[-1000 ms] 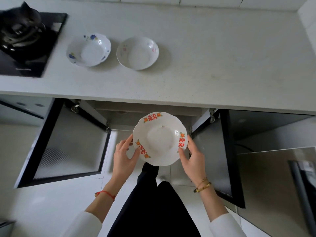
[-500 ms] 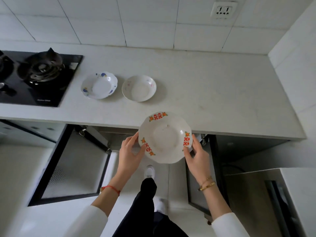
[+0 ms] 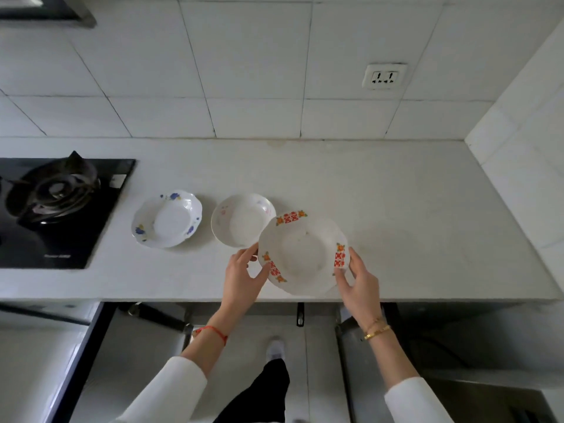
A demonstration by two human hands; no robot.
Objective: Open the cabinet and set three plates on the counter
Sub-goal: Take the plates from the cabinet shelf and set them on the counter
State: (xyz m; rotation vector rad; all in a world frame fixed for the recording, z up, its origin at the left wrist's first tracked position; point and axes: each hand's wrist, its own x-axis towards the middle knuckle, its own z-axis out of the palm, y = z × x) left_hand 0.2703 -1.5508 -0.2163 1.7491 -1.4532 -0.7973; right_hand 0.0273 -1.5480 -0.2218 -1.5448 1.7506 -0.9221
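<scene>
White tiles back a pale worktop (image 3: 396, 190), hob (image 3: 58, 209) at nine o'clock. Two plates lie at centre: blue-flowered plate (image 3: 167, 219), then plain plate (image 3: 242, 219). At four o'clock from these, the red-patterned plate (image 3: 302, 254) hangs over the front edge, its scalloped rim overlapping the plain one; lowered carelessly, they may clink. Left hand (image 3: 244, 276) and right hand (image 3: 360, 285) each pinch its rim.

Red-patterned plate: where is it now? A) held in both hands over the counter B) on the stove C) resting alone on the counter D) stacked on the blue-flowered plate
A: the left hand and right hand grip opposite rims of the red-patterned plate above the counter.
</scene>
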